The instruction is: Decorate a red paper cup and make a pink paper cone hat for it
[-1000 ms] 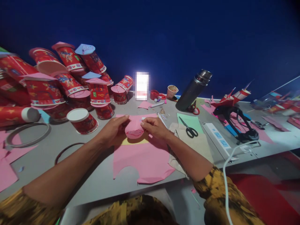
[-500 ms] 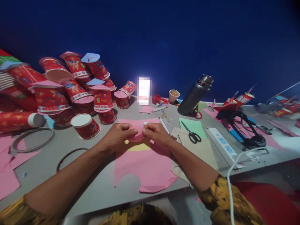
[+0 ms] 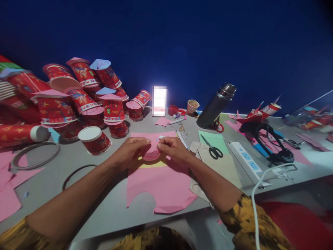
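Observation:
A small pink paper piece [image 3: 151,154] with a curved lower edge is held between my two hands. My left hand [image 3: 132,149] pinches its left side, thumb hidden behind the fingers and paper. My right hand [image 3: 173,148] grips its right side between thumb and fingers. Beneath lie a yellow paper strip [image 3: 153,162] and a large pink sheet [image 3: 161,184] with a rounded cut-out in its front edge. A white marker [image 3: 183,140] lies just behind my right hand. Black-handled scissors [image 3: 215,152] rest on green paper and beige cloth to the right.
Red paper cups [image 3: 111,109] with paper tops are piled at the left. A lidded cup [image 3: 95,140] stands nearer. A dark flask [image 3: 215,106] leans behind, beside a lit phone [image 3: 159,100]. At the right are a power strip [image 3: 246,161] and a black strap frame [image 3: 275,152].
The small pink paper has turned slightly, its curved edge now lower. My left thumb has moved back out of sight from the paper's front. My right hand stays nearly still.

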{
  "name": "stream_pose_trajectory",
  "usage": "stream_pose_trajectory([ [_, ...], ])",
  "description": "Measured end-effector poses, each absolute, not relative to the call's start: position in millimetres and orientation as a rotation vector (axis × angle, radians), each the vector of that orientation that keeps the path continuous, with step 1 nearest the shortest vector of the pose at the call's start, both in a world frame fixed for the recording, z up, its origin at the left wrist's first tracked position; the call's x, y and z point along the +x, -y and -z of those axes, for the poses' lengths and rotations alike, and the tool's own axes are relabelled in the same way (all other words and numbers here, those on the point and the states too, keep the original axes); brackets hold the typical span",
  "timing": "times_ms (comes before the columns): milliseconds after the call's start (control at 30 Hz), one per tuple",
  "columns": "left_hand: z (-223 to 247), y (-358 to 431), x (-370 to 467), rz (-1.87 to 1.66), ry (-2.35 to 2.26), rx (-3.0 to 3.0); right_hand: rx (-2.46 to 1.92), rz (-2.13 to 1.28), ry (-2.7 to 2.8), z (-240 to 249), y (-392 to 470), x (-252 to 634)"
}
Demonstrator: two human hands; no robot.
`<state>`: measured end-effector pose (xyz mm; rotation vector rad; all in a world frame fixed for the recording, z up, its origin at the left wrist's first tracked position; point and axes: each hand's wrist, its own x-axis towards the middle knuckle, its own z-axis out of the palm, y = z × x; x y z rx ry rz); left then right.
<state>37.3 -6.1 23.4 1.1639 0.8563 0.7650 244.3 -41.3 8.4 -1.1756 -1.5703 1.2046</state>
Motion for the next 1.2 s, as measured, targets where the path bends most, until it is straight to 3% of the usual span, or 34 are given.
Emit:
stream_pose_trajectory([
  [367, -20, 5, 34, -0.777, -0.941, 1.209, -1.181, -1.221, 1.615, -5, 41, 246],
  [633, -19, 0, 37, -0.834, -0.845, 0.846, -1.181, -1.285, 1.466, -2, 33, 255],
  [900, -9, -1, 35, -0.784, -0.838, 1.028, -1.146, -1.421, 1.452, 0, 29, 257],
  [1200, -9, 0, 37, -0.974, -0.891, 0.953, -1.065, -1.572, 1.289, 2, 27, 257],
])
